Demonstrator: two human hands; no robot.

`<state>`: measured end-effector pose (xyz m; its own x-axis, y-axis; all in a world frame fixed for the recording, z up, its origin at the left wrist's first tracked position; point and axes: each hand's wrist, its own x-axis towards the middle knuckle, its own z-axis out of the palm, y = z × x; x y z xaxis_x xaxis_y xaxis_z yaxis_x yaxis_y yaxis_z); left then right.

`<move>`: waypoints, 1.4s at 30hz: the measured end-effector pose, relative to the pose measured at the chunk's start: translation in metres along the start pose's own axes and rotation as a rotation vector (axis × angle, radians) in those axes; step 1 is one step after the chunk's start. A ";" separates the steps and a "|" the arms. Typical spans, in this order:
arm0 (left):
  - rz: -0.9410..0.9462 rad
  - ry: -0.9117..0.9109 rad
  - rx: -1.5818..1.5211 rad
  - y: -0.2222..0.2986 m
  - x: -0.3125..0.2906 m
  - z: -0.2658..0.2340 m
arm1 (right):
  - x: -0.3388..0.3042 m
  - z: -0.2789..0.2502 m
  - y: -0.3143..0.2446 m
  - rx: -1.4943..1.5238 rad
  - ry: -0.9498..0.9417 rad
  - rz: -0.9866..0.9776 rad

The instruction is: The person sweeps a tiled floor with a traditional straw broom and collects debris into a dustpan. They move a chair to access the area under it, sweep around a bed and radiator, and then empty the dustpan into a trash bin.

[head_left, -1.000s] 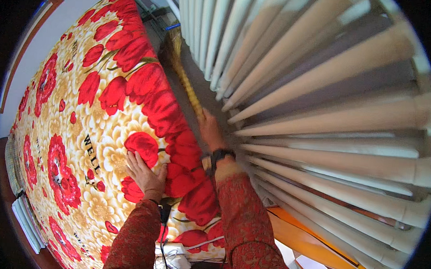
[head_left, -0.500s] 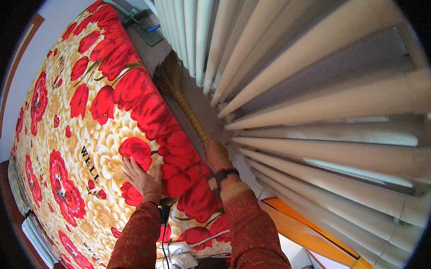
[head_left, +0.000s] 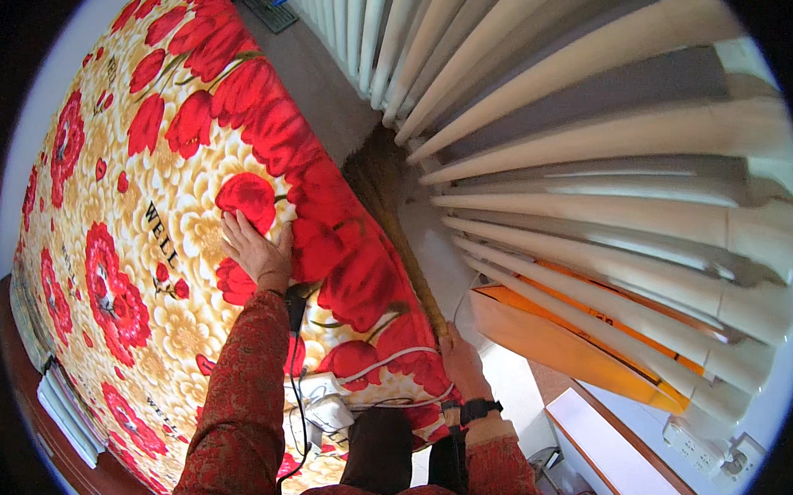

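The right grip (head_left: 464,367) is closed round the upper end of a broom (head_left: 415,279), whose yellowish-brown handle runs away from it, ahead and to its left, along the edge of the bed. The dark bristles (head_left: 373,171) lie farthest from this grip, down on the grey floor (head_left: 311,80) in the gap between the bed and a pale ribbed radiator (head_left: 586,154). A black wristwatch (head_left: 480,411) sits on the wrist just behind the right grip.

The left grip (head_left: 259,254) is released: it rests palm down with fingers spread on a floral bedspread (head_left: 189,327) in red, cream and gold, well to the left of the broom. A black cable (head_left: 298,401) hangs behind the left grip, close to the forearm, and a white adapter (head_left: 328,413) lies between the two forearms, behind both grips.

To the right of the right grip, an orange box (head_left: 578,348) stands partly behind the radiator columns, with white wall sockets (head_left: 702,447) farther right. Far ahead of the left grip, past the bed's edge, a dark grey object with a blue part (head_left: 270,10) lies on the floor.
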<state>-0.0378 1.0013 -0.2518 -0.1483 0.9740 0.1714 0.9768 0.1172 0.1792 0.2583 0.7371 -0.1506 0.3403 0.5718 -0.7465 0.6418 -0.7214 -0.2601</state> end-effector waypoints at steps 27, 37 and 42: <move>-0.056 -0.467 -0.854 -0.013 -0.290 -0.185 | -0.243 -0.130 0.106 -0.548 0.457 -0.374; 0.533 -0.796 -0.442 0.112 -0.357 -0.179 | -0.378 -0.148 0.312 -0.413 0.477 -0.095; 0.490 -0.849 0.165 0.157 -0.402 -0.128 | -0.420 -0.148 0.390 -0.362 0.579 -0.225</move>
<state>0.1553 0.6034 -0.1690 0.3742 0.7304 -0.5714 0.9194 -0.3726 0.1258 0.4673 0.2728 0.1522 0.4184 0.8794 -0.2274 0.8927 -0.4443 -0.0756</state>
